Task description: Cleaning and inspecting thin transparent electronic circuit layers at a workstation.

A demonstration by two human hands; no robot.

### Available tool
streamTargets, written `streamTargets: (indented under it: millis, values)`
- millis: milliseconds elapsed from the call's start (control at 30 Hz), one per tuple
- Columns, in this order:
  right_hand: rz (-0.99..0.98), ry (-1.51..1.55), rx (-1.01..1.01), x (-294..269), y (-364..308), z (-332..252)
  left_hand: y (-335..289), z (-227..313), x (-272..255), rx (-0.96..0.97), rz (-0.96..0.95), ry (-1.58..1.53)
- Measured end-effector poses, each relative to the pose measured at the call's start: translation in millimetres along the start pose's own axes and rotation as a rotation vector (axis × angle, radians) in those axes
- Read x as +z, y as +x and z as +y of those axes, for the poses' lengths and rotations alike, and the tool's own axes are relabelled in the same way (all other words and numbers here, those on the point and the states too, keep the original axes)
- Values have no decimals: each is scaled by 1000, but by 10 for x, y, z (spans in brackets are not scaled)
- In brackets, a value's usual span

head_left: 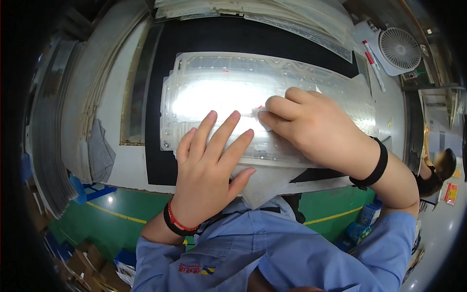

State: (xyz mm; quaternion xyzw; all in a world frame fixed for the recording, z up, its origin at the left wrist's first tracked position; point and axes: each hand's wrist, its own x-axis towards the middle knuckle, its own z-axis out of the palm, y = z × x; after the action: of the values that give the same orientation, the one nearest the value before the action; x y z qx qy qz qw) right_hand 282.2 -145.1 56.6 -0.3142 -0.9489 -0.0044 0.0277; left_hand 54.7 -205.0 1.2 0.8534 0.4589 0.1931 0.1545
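Observation:
A stack of clear, thin plastic sheets (272,68) lies flat in front of me on a black mat (204,36), with strong glare on its left part. My left hand (204,170) rests on the near left area of the top sheet, fingers spread and holding nothing. Bent over the middle of the stack, my right hand (316,124) has thumb and fingers pinched together. A small whitish edge shows beneath its fingertips, but what it is remains hidden. Short red marks show on the sheet near the pinch and farther left. A translucent sheet (265,182) hangs over the table's near edge.
Tall stacks of translucent sheets (97,92) line the left side, beside a grey cloth (101,153). More sheets (292,17) are piled at the back. A white fan (399,48) and markers (372,61) sit back right. Another person (435,173) is far right.

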Motion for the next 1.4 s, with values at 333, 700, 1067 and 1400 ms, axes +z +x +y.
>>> streamTargets:
  millis: [333, 700, 1067, 1400]
  values:
    - [16, 7, 22, 2, -11, -37, 0, -5, 25, 20, 15, -4]
    - [30, 14, 46, -1, 28, -99, -14, -4, 51, 24, 30, -10]
    - [55, -28, 101, 51, -20, -84, -39, -4, 49, 27, 39, -3]
    - [65, 70, 122, 51, -13, 11, -27, 16, 45, 33, 54, 8]
